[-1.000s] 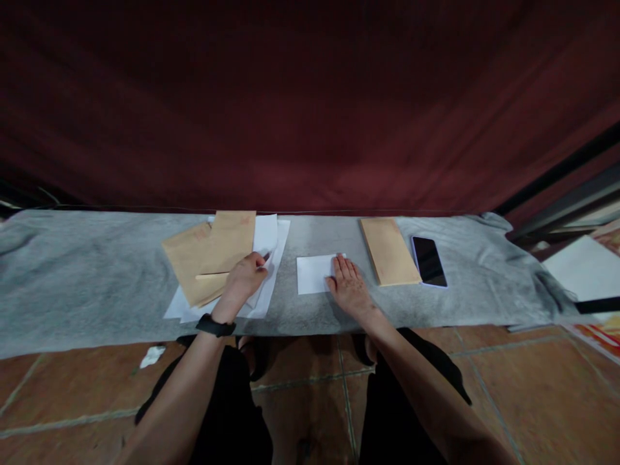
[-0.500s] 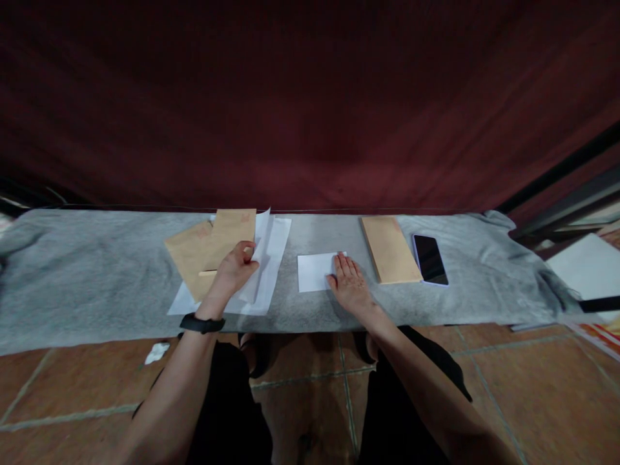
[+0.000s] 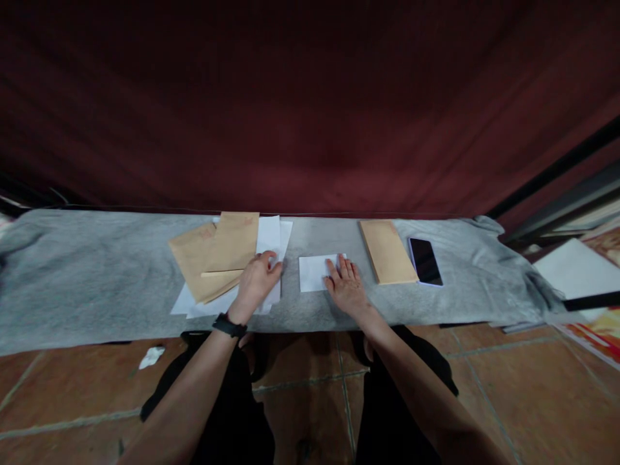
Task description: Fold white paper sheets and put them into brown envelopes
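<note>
- Kraft-paper envelopes [image 3: 236,239]: overlapping, atop white sheets [image 3: 268,232].
- Left hand [image 3: 256,279]: over the sheets, fingers curled, thumb and forefinger slightly parted; whether paper is gripped cannot be told.
- White paper rectangle [image 3: 312,274]: flat on grey cloth [image 3: 97,278].
- Right hand [image 3: 346,289]: fingers extended, laid on the rectangle, gripping nothing.
- Smartphone [image 3: 426,262]: beside brown packet [image 3: 388,252].

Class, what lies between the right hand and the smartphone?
The head view shows a brown envelope stack on grey cloth between the right hand and smartphone.
</note>
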### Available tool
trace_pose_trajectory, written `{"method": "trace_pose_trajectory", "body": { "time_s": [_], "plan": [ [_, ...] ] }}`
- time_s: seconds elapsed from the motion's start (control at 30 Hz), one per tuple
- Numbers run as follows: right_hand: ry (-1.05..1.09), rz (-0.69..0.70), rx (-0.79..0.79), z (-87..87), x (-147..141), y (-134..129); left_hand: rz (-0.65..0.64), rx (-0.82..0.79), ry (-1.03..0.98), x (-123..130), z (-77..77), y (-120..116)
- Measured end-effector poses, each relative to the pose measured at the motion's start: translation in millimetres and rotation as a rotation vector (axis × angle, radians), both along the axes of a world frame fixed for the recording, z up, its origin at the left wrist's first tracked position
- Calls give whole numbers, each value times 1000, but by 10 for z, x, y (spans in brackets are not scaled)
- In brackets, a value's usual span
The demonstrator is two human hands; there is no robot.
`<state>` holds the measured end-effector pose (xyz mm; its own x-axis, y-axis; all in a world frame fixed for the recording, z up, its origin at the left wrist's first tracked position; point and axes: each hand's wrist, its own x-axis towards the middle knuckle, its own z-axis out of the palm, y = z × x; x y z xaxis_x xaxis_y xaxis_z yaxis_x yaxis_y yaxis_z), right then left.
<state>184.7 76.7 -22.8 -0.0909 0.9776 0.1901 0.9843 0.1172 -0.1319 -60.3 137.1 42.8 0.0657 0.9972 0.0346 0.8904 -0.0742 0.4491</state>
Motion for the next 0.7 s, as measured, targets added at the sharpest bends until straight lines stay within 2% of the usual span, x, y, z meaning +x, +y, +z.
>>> {"method": "trace_pose_trajectory", "body": {
  "time_s": [0.03, 0.1, 0.17, 0.23, 0.3, 0.4, 0.53, 0.7],
  "plan": [
    [-3, -6, 5, -3, -11, -3, -30, 106, -7, 99, -8, -58],
    [-12, -12, 19, -10, -29, -12, -202, 229, -64, 332, -62, -182],
    [-21, -10, 31, -11, -39, -24, -363, 237, -81, 578, -171, -297],
    [-29, -9, 27, 0, -41, -33, -462, 214, -3, 788, -312, -386],
    [-35, -14, 8, 27, -35, -30, -453, 201, 80, 927, -445, -438],
    [-21, -20, -30, 92, -28, 15, -414, 197, 174, 1003, -570, -452],
    [85, 16, -61, 142, -90, 134, -394, 171, 232, 996, -637, -404],
    [199, 110, -81, 23, -198, 200, -379, 165, 244, 1009, -709, -358]
  ]
}}
